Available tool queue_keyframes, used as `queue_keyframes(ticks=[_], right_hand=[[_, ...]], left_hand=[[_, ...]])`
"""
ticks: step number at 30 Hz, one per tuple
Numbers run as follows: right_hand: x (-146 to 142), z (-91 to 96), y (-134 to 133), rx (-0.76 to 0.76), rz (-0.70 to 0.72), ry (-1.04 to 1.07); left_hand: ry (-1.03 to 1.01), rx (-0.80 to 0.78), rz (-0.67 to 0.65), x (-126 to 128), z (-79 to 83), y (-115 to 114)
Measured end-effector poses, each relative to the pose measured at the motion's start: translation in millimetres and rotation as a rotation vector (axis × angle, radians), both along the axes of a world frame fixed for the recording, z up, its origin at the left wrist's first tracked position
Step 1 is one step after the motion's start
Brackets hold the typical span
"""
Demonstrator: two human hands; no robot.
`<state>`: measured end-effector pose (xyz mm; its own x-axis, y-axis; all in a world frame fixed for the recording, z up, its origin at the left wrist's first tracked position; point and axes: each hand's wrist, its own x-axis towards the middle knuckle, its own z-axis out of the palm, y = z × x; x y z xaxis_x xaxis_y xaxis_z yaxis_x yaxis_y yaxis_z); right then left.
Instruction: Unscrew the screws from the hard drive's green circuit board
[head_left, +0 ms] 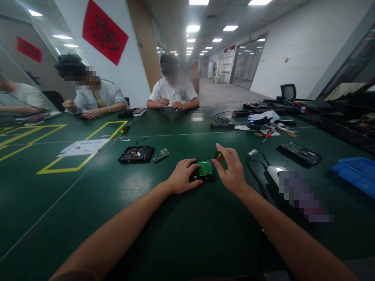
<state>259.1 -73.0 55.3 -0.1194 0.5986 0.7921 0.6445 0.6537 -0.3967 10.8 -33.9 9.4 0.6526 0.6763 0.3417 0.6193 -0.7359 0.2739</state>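
A black hard drive with a green circuit board (pixel 206 168) lies on the green table in front of me, board side up. My left hand (pixel 185 176) grips its left side, fingers over the top and thumb along the near edge. At the drive's right edge, my right hand (pixel 231 169) closes thumb and fingers around the yellow-and-black handle of a screwdriver (pixel 218 153). Whether its tip touches a screw is hidden. A few tiny screws (pixel 207 147) lie just beyond the drive.
To the left are an opened hard drive (pixel 136 154) and a loose circuit board (pixel 161 155). Another drive (pixel 299 153), a white cabled device (pixel 275 171) and a blue bin (pixel 356 175) stand right. Tools and gloves (pixel 263 117) lie farther back. Several people sit across the table.
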Motion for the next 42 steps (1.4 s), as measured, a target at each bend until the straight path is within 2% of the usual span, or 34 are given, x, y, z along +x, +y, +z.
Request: queue_keyframes(ticks=[7,19,30,42], right_hand=[[-1.8,-2.6,-0.3,-0.041,0.085,-0.003],[0.0,1.1,-0.3,-0.004,0.029,0.026],[-2.5,-5.8,0.4,-0.099,0.160,0.113],[0.3,-4.3,2.0,0.004,0.038,0.066]], left_hand=[[-0.010,0.014,-0.009,-0.1,-2.9,1.8],[-0.012,0.009,-0.009,-0.6,-2.2,1.5],[-0.016,0.017,-0.007,-0.7,-5.9,2.8],[-0.004,0.022,-0.007,-0.1,-2.7,1.4]])
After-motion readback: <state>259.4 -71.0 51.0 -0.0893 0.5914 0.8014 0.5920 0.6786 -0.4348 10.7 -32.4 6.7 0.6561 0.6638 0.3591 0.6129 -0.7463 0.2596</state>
